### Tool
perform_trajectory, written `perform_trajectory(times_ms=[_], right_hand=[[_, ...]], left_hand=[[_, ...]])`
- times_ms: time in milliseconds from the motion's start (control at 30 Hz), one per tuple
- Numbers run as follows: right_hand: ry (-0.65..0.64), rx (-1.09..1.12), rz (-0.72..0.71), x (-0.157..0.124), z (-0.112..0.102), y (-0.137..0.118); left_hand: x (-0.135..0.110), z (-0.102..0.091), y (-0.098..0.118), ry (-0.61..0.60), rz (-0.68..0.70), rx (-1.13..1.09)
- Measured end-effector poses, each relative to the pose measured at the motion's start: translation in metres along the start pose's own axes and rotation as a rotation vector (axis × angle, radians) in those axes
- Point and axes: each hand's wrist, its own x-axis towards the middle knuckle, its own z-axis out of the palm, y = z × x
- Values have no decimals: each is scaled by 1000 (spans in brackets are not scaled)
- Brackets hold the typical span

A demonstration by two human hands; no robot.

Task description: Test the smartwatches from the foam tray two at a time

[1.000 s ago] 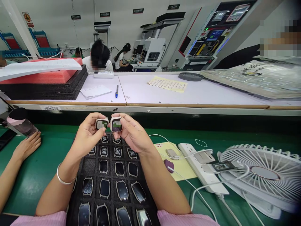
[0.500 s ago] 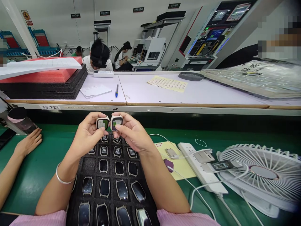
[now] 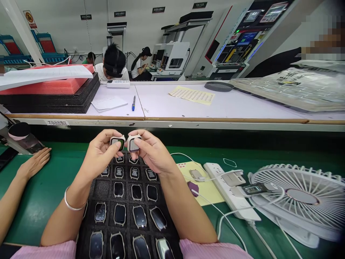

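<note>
My left hand (image 3: pixel 101 153) grips a small square smartwatch body (image 3: pixel 118 142) with a lit screen. Right beside it, my right hand (image 3: pixel 152 151) grips a second smartwatch body (image 3: pixel 133 143), its screen lit too. Both are held side by side above the far end of a black foam tray (image 3: pixel 104 189). The tray's pockets hold several more watch bodies (image 3: pixel 136 193), mostly with dark screens. A silver bangle (image 3: pixel 70 206) sits on my left wrist.
Another person's hand (image 3: pixel 35 163) rests on the green mat (image 3: pixel 54 183) at left, near a pink bottle (image 3: pixel 23 138). To the right lie a yellow sheet, a white power strip (image 3: pixel 229 192) with cables, and a white fan (image 3: pixel 299 199). A white bench lies beyond.
Both hands stay in place with the two watches. The screens have changed their display, and my fingers have shifted slightly on the watch bodies.
</note>
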Motion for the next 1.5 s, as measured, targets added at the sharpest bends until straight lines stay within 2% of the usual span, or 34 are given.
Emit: perform_trajectory(times_ms=[300, 633, 900, 1267, 1500], right_hand=[[-49, 14, -46, -3, 3, -5], [-24, -12, -49, -2, 3, -5], [-7, -24, -28, -1, -1, -1], [-55, 8, -37, -3, 2, -7], [-6, -4, -2, -1, 0, -2]], left_hand=[[0, -1, 4, -15, 37, -18], [3, 0, -1, -47, 66, -83], [0, 1, 3, -13, 0, -17], [1, -2, 4, -7, 21, -49], [0, -1, 3, -18, 6, -49]])
